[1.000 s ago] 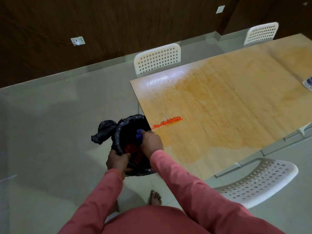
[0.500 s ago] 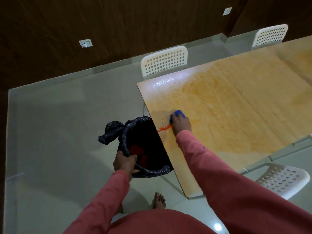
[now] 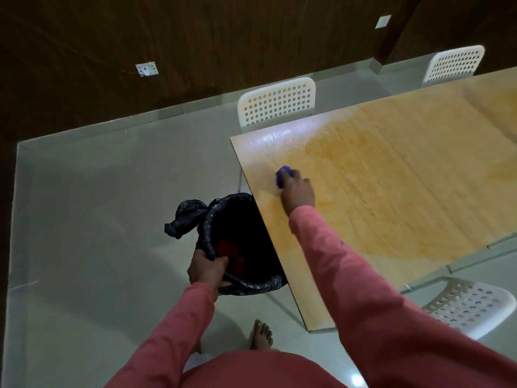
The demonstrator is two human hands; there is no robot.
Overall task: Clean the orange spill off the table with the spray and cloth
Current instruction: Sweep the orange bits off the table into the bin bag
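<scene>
My right hand grips a bunched blue cloth and presses it on the wooden table near its left edge. A wide orange smear stains the tabletop around and beyond the cloth. No orange crumbs show on the table. My left hand grips the rim of a bin lined with a black bag, held just under the table's left edge; something red lies inside it. The spray is not in view.
A white perforated chair stands at the table's far side, a second one further right, and a third at the near right. My bare foot is on the pale tiled floor. A dark wood wall lies behind.
My right hand came out of the bin, pushed the line of orange crumbs off the table edge with the cloth, and now wipes further up the table. My left hand keeps hold of the bin.
</scene>
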